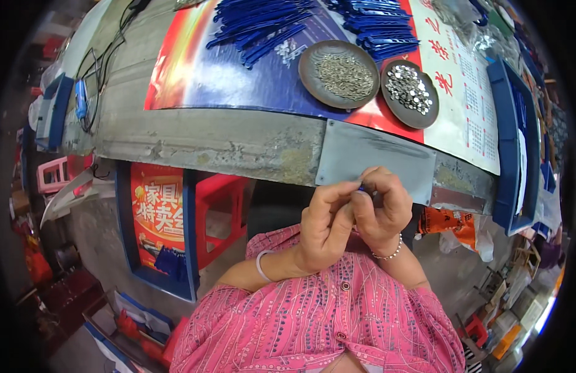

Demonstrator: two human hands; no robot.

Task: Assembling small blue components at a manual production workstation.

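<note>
Many blue strips [257,28] are spread beyond the fingers [335,194], leftward, then a bowl [309,67] of metal bits [344,78]. Between left hand [328,227] and right hand [382,211], a small blue piece [361,188] is pinched; beyond, rightward, silver discs [408,87] are held in a dish [420,117].

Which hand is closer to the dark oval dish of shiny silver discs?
The right hand: pictured below the dark oval dish, slightly left; the left hand, below too, is farther left.

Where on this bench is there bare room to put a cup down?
The grey bench top is bare between the black cables and the poster, whose near-left part is free too. Crowded: the poster's far side, under blue strips, and near two dishes.
</note>
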